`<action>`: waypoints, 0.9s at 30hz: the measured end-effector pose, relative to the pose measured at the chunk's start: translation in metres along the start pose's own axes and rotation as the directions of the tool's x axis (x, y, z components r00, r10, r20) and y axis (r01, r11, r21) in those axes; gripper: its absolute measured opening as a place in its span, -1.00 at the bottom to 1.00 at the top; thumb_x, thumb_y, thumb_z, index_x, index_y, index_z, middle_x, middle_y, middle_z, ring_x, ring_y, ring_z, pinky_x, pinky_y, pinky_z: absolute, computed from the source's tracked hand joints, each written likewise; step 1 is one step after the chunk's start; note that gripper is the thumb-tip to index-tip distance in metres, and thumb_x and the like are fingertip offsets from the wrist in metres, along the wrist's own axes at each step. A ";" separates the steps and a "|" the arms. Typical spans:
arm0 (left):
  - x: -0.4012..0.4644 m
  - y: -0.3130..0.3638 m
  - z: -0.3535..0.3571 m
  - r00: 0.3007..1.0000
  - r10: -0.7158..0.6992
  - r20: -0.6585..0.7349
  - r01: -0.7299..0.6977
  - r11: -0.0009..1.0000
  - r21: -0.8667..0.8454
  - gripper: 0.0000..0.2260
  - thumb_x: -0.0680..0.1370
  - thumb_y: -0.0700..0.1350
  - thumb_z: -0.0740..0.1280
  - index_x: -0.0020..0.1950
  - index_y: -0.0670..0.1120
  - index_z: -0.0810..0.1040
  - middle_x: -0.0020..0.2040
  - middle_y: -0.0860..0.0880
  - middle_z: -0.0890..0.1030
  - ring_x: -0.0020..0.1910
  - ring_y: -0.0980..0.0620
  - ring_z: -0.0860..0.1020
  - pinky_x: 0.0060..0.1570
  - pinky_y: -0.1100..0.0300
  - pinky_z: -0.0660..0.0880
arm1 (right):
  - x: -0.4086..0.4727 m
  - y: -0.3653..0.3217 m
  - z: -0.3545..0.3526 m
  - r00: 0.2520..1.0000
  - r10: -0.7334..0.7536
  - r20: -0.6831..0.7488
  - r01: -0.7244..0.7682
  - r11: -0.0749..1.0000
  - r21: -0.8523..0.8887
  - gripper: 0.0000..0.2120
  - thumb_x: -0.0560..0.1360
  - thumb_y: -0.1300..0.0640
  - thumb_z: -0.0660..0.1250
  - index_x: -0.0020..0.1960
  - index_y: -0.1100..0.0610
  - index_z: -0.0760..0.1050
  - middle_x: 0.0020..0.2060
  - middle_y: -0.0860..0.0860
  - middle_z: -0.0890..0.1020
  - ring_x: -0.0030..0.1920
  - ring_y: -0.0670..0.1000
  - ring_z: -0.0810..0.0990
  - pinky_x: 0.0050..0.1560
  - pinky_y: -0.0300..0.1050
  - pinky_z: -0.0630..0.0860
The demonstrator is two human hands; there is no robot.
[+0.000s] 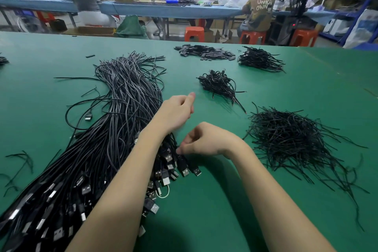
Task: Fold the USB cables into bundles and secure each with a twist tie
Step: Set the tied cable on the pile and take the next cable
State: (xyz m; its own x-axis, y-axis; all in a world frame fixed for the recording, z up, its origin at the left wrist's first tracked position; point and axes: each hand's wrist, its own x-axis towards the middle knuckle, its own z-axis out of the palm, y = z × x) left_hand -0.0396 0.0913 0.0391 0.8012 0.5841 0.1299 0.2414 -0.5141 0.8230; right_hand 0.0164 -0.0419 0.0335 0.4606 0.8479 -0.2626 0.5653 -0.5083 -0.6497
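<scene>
Loose USB cables (114, 129) heaped across the green table (204, 210) at left, right hand (206, 139) pinching one cable at the plug end, left hand (176, 110) curled above the heap — contents not discernible, twist ties (290, 139) piled at right, finished bundles (218, 84) beyond.

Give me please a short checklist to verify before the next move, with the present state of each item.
1. Loose USB cables within reach: ok.
2. Right hand at the plug ends: ok.
3. One single cable pinched: cannot tell.
4. Left hand free to fold: cannot tell, its fingers are curled.
5. Twist ties heaped near the right hand: ok.
6. Bare green table in front for folding: ok.
</scene>
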 end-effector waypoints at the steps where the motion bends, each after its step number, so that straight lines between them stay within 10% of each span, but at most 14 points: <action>1: 0.000 0.000 0.000 1.000 0.001 -0.002 -0.001 1.000 0.005 -0.54 0.65 0.18 0.11 -0.33 -0.02 0.51 -0.40 0.08 0.56 -0.38 0.06 0.52 -0.09 0.12 0.50 | -0.001 0.000 0.000 1.000 0.013 0.022 -0.014 1.000 0.022 -0.74 0.38 -0.13 0.56 -0.14 0.06 0.70 -0.23 -0.05 0.72 -0.24 -0.07 0.58 -0.07 -0.15 0.55; 11: 0.000 -0.003 -0.003 0.999 0.033 -0.006 -0.033 0.999 -0.020 -0.57 0.65 0.17 0.14 -0.27 -0.03 0.55 -0.38 0.09 0.61 -0.35 0.08 0.55 -0.07 0.08 0.54 | -0.015 -0.003 -0.009 0.996 0.018 0.086 -0.022 0.999 0.039 -0.81 0.49 0.06 0.36 -0.14 0.18 0.65 -0.35 -0.01 0.60 -0.31 0.00 0.49 -0.15 -0.15 0.49; 17: -0.003 0.002 -0.004 0.987 0.160 -0.025 -0.160 0.987 0.022 -0.65 0.68 0.09 0.16 -0.13 0.01 0.64 -0.20 0.16 0.69 -0.06 0.14 0.63 0.07 0.20 0.50 | -0.033 0.010 -0.038 0.984 -0.100 0.146 0.037 0.923 0.383 -0.89 0.56 0.30 0.35 0.01 0.11 0.54 -0.28 0.01 0.64 -0.36 -0.06 0.48 -0.33 -0.27 0.46; 27: -0.028 0.044 0.034 0.900 0.327 0.289 -0.264 0.935 -0.237 -0.47 0.71 0.12 0.04 -0.19 -0.20 0.57 -0.26 -0.05 0.66 -0.27 -0.06 0.60 -0.04 0.09 0.54 | -0.049 0.039 -0.079 0.986 -0.053 -0.156 0.164 0.252 0.954 -0.83 0.39 0.02 0.48 -0.07 0.06 0.60 -0.29 -0.02 0.64 -0.48 -0.13 0.46 -0.49 -0.34 0.39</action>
State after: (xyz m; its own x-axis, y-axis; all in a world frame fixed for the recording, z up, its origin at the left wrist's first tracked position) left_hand -0.0334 0.0311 0.0529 0.9580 0.1762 0.2264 -0.1153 -0.4862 0.8662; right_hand 0.0694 -0.1149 0.0774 0.5310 0.8397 -0.1139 -0.4347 0.1546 -0.8872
